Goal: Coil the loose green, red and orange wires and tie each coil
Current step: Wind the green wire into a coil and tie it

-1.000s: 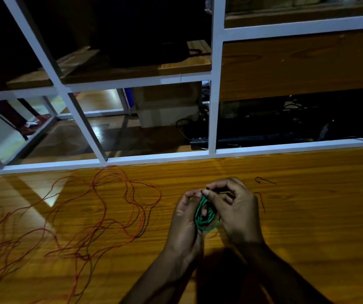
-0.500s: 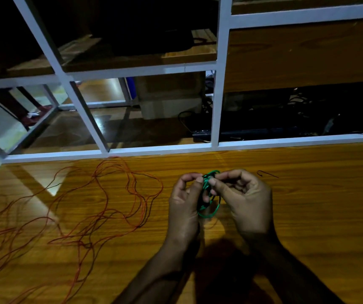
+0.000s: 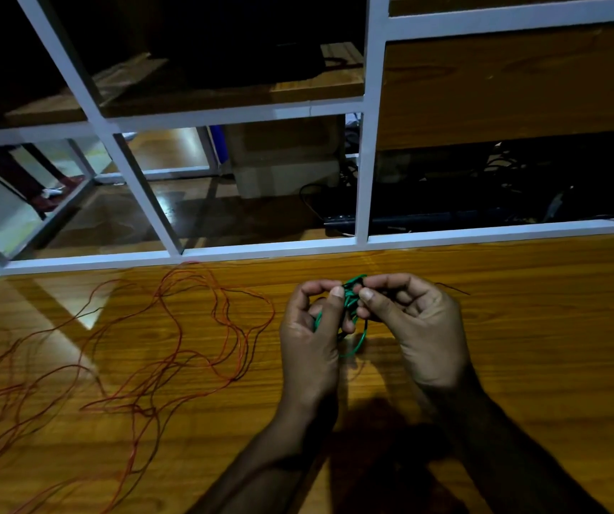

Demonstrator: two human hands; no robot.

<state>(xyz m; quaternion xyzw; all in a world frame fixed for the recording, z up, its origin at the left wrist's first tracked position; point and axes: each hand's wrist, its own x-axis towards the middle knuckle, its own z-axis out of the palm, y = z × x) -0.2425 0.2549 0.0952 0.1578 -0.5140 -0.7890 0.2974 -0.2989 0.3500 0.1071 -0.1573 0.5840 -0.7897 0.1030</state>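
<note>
Fingers (image 3: 335, 293) of both hands curl round a small green coil (image 3: 353, 320) above a wooden table (image 3: 520, 328), as I watch through the single head-worn camera from a remote station. From that head view, the left hand (image 3: 309, 335) grips the coil from its left side, thumb and forefinger pinched together on the strands at the coil's top, the remaining fingers wrapped behind it. On the coil's right side, the right hand (image 3: 420, 328) has its thumb tip pressed against the same top strands, touching the left thumb, while its other fingers bend inward; whether they grip a separate tie or only the green wire I cannot tell in the dim light. Part of the coil's lower loop hangs free between the two palms, just above the table surface, and the hands' shadow falls on the wood below the wrists.

Left of the coil, well apart from both hands, a loose tangle of red and orange wires (image 3: 172, 346) sprawls uncoiled across the table, reaching toward the table's left edge. Just right of the coil, beyond the right hand's knuckles, a short dark wire piece (image 3: 454, 288) lies flat on the wood.

Behind the coil, a white frame (image 3: 365, 161) of bars rises from the table's far edge. Beyond it sit a cardboard box (image 3: 287, 161) and a dark power strip (image 3: 409, 218) with cables. Far left of the coil, through the frame, someone's feet (image 3: 51, 189) stand on the floor.
</note>
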